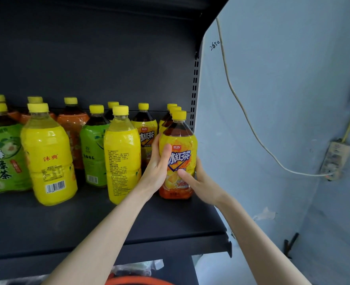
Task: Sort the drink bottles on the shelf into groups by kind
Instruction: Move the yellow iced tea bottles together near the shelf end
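A dark grey metal shelf (46, 227) with a matching back panel fills the left and middle of the view. To its right stands a pale blue wall (283, 99).

Large drink bottles, all with yellow caps, stand along the far half of the shelf in a mixed row:
- At the far left is a green plum tea bottle (3, 157) with a green label.
- Just right of it and nearer is a yellow juice bottle (48, 159).
- Behind that is an orange-labelled tea bottle (72, 128).
- Next comes a second green tea bottle (93, 153).
- In front of it to the right is a second yellow juice bottle (121, 161), its back label turned this way.
- Behind that one stands an iced red tea bottle (146, 136), with a yellow-and-orange label over dark tea.

At the right end of the shelf, close to the slotted upright (194, 89), is the held iced red tea bottle (180, 159). It is upright and the nearest of a file of three whose caps show one behind another. Its base is down at the shelf surface; whether it rests there or is just lifted I cannot tell.

The left hand (159, 163) grips the bottle's left side, thumb across the front of the label and fingers wrapped round behind. The right hand (200, 182) holds its lower right side, thumb lying on the label and fingers hidden behind the bottle.

A white cable (244, 113) droops down the wall to a power strip (334, 159) fixed there.
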Demonstrator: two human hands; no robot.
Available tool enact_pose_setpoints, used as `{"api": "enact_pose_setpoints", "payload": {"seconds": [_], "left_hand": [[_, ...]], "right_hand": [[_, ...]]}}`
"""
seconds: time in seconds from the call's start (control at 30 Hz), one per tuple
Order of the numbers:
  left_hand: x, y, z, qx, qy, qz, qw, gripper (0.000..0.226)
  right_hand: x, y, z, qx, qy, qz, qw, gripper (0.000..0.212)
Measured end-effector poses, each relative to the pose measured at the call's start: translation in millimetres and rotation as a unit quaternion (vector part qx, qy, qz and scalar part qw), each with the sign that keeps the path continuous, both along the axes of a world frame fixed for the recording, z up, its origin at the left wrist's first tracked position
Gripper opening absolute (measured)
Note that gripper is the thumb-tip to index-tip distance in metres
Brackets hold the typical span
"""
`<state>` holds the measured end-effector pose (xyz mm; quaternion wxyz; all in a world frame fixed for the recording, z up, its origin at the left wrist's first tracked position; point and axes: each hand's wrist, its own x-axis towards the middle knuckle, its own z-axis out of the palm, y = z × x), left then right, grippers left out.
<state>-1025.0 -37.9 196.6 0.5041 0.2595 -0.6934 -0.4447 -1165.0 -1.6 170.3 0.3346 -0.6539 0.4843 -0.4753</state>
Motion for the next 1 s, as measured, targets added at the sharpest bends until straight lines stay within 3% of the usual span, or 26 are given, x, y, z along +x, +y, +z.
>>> {"api": "enact_pose_setpoints", "payload": {"seconds": [0.27, 0.43, 0.57, 0.67, 0.8, 1.0], "left_hand": [[-3, -12, 0, 0.008, 0.016, -0.006, 1.000, 0.053], [-5, -15, -2, -0.001, 0.026, 0.000, 1.000, 0.053], [-4, -12, 2, -0.003, 0.021, 0.003, 1.000, 0.052], [1, -7, 7, -0.003, -0.026, 0.033, 0.999, 0.053], [11, 5, 11, -0.040, -0.173, 0.170, 0.969, 0.054], [40, 51, -1, -0.098, -0.267, 0.247, 0.926, 0.025]], "right_hand": [[-2, -12, 1, 0.021, 0.002, -0.002, 1.000, 0.066], [-3, -15, 0, 0.019, -0.008, 0.001, 1.000, 0.054], [-2, -12, 4, 0.024, 0.007, -0.004, 1.000, 0.060], [-1, -7, 10, 0.046, 0.034, -0.034, 0.998, 0.066], [11, 18, 24, 0.049, 0.122, -0.132, 0.983, 0.058], [20, 62, 19, -0.026, 0.256, -0.237, 0.937, 0.051]]}}
